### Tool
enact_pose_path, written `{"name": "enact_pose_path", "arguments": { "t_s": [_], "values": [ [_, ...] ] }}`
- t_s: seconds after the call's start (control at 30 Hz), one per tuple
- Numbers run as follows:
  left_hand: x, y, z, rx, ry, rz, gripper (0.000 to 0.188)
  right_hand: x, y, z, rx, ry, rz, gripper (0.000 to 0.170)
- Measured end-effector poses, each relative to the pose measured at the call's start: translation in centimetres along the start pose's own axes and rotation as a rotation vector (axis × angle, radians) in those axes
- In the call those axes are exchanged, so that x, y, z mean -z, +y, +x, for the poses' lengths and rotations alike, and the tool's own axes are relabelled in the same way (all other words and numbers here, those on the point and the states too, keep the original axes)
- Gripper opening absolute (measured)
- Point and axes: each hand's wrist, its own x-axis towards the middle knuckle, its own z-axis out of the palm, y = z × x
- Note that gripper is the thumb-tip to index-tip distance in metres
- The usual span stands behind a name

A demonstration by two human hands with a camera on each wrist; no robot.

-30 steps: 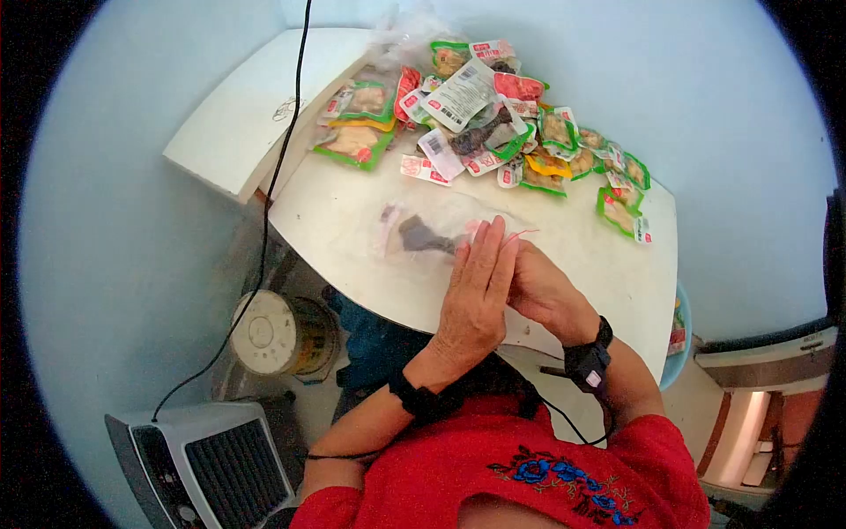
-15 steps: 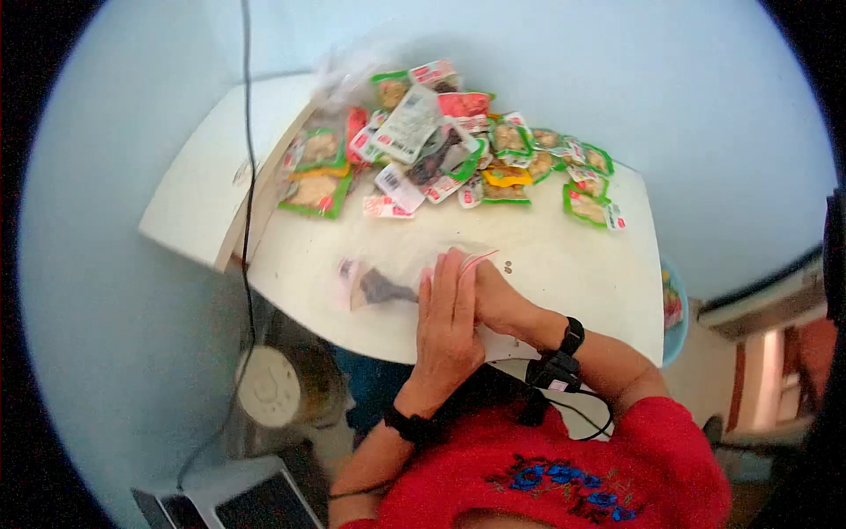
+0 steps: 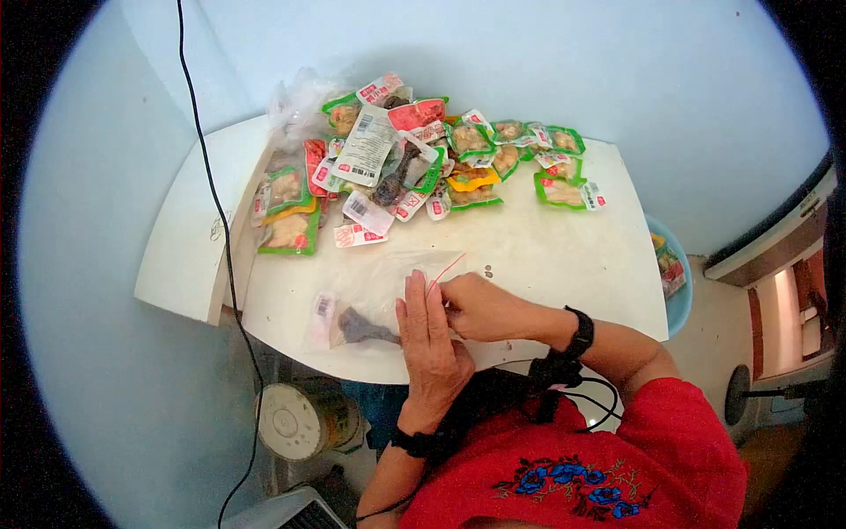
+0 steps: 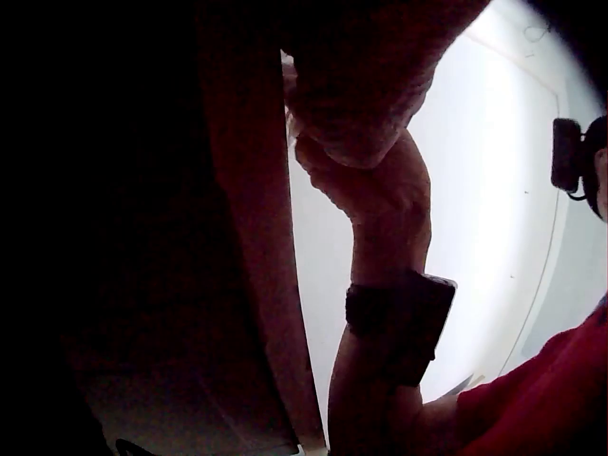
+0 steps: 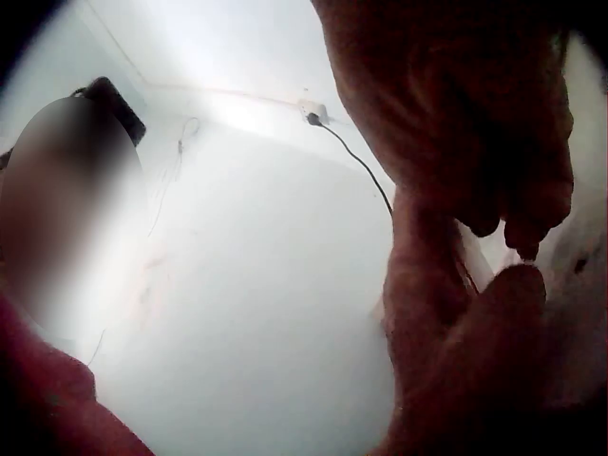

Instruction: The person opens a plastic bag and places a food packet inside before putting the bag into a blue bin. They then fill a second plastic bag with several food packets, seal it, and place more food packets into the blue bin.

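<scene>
Clear bag [image 3: 374,300] lies under straight left fingers [image 3: 417,309]; curled right fingers [image 3: 458,298] pinch its edge.

The head view looked forward and steeply down from above the red shirt [image 3: 608,458], wide and round-edged, far enough back to take in the bench [image 3: 564,256] and both hands. The left wrist view sat very close to the left hand [image 3: 432,353], which loomed at its top, and faced across to the strapped right forearm and the shirt. The right wrist view, equally close, faced past the right hand [image 3: 493,309] toward a pale wall. All three shared the meeting hands and the shirt.
</scene>
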Motion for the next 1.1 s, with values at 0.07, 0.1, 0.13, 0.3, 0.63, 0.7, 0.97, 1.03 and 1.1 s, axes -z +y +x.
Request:
{"name": "enact_pose_path", "arguments": {
  "t_s": [0.07,0.1,0.13,0.3,0.63,0.7,0.97,1.03,1.1],
  "values": [
    [0.3,0.1,0.1,0.01,-0.022,-0.004,0.073,2.9,-1.9,-0.5,0.005,0.036,0.026,0.022],
    [0.2,0.0,0.0,0.007,-0.032,-0.003,0.076,4.2,-2.5,-0.7,-0.17,0.053,0.155,0.024],
    [0.2,-0.1,0.0,0.003,-0.041,-0.003,0.079,5.2,-1.1,-0.6,-0.224,0.118,0.245,0.026],
    [0.2,0.0,0.2,0.016,-0.068,-0.018,0.08,10.1,3.6,1.1,-0.289,0.485,-0.038,0.024],
    [0.3,-0.2,0.5,0.053,-0.04,-0.041,0.078,9.0,4.9,3.2,-0.246,0.358,-0.789,0.035],
    [0.2,-0.2,0.6,0.054,-0.039,-0.057,0.079,8.1,5.1,2.9,-0.195,0.392,-0.836,0.036],
    [0.5,0.1,0.6,0.053,-0.043,-0.048,0.079,7.8,7.8,3.3,-0.041,0.371,-0.956,0.018],
    [0.4,0.0,0.6,0.06,-0.031,-0.055,0.08,8.2,6.1,2.7,-0.127,0.279,-0.901,0.014],
    [0.3,-0.1,0.5,0.064,-0.027,-0.053,0.08,8.9,4.3,1.6,-0.21,0.162,-0.878,0.014]
  ]
}}
